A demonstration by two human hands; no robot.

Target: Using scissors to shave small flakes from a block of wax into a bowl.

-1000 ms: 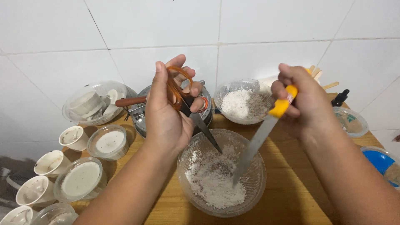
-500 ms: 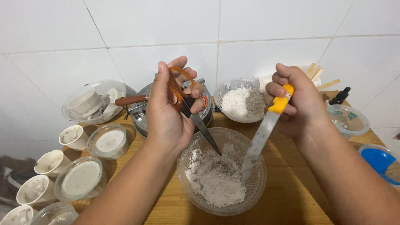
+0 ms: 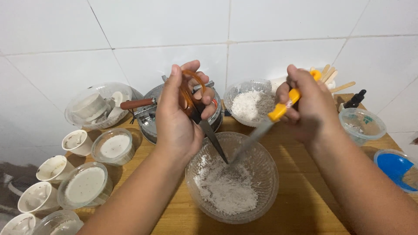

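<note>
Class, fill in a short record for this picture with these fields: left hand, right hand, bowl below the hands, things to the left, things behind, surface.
left hand: left hand grips orange-handled scissors, blades pointing down
right hand: right hand holds a yellow-handled knife
bowl below the hands: clear bowl of white powder; both tool tips meet above it
things to the left: small white cups, lidded tubs
things behind: second powder bowl, metal pot
surface: wooden table

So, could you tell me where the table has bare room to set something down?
Bare wood lies between the powder bowl and the blue lid, under the right arm. The left side is crowded with cups and tubs.
</note>
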